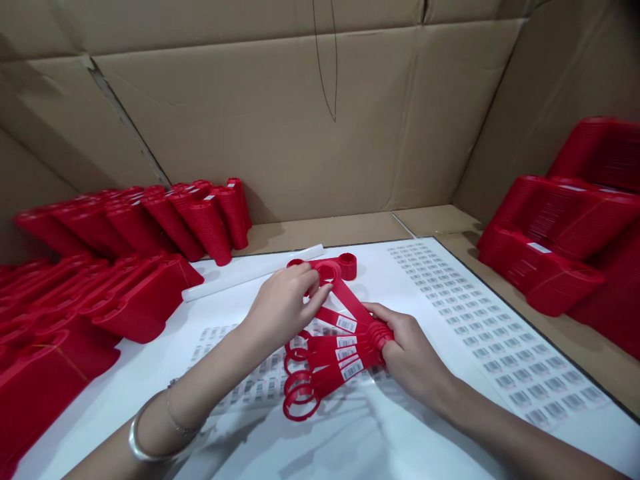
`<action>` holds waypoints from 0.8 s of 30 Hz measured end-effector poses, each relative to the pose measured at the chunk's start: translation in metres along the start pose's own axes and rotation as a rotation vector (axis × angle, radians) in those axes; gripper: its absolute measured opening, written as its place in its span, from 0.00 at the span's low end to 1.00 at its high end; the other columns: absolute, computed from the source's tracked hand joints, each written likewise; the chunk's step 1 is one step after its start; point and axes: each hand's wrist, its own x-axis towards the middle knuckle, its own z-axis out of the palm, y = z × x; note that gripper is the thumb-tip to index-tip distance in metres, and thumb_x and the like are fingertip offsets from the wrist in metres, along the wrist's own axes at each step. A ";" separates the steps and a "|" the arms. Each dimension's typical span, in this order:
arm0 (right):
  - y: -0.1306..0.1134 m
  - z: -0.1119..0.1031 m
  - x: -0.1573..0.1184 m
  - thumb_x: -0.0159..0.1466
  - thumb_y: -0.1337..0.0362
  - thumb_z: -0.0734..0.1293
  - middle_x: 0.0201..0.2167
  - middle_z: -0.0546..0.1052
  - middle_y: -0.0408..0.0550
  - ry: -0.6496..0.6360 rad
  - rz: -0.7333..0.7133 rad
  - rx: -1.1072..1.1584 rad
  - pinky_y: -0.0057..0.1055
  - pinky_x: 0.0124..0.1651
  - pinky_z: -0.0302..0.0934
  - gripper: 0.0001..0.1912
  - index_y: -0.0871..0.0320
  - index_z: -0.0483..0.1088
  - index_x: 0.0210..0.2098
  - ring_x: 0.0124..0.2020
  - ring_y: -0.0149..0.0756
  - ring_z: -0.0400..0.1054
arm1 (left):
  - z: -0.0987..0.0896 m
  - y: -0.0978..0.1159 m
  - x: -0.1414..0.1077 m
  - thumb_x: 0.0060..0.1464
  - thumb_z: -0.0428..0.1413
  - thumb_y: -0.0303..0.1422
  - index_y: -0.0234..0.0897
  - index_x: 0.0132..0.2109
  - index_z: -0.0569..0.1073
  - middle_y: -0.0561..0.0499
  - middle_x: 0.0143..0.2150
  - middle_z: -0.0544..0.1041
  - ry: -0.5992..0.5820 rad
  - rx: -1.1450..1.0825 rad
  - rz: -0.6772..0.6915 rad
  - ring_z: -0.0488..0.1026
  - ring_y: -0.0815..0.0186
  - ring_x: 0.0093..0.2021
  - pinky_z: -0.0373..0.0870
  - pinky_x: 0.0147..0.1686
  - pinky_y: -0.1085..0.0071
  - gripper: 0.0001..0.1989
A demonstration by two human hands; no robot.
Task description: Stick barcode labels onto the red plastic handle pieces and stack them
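Note:
My right hand (413,350) is closed round one end of a fanned bunch of flat red plastic strips (325,380), each ending in a ring. Several of the strips carry a white barcode sticker (352,369). At the ring end of the topmost strip (350,300), the fingers of my left hand (285,300) are closed; its fingertips are partly hidden. Just behind the hands, a small stack of the same red pieces (348,266) lies on the white board, mostly covered by my left hand and the top strip.
Stacks of red pieces fill the left side (145,293), and more are piled at the right (550,267). A white tube (250,275) lies behind my left hand. Sheets of barcode stickers (480,327) lie on the white board (410,413). Cardboard walls (280,127) surround the table.

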 end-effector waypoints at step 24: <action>0.009 0.009 -0.001 0.48 0.76 0.54 0.25 0.74 0.44 -0.087 0.129 0.019 0.25 0.25 0.57 0.26 0.60 0.72 0.43 0.25 0.32 0.65 | 0.017 -0.014 -0.009 0.49 0.49 0.28 0.36 0.25 0.68 0.50 0.26 0.70 -0.344 -0.107 -0.105 0.64 0.67 0.25 0.54 0.26 0.71 0.08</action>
